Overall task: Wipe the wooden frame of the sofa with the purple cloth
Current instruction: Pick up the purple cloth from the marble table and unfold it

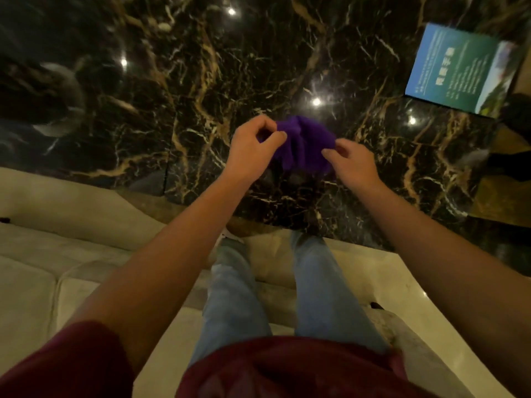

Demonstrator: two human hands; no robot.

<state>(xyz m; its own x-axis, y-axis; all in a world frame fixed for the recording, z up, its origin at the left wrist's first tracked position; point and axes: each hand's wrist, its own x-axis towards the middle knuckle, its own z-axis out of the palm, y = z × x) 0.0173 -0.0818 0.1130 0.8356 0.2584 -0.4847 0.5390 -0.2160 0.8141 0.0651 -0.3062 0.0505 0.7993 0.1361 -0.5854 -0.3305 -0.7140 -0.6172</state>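
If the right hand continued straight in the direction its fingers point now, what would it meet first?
The right hand points inward and left, so it would press further into the purple cloth already in its grip, then probably reach the left hand on the other side. Depth is hard to judge here.

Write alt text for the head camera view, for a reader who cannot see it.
Seen from above, a seated person's left hand and right hand hold a bunched purple cloth between them over a glossy dark marble table. A blue-green leaflet lies at the table's far right, and the person's jeans-clad legs rest on a pale cushioned sofa.
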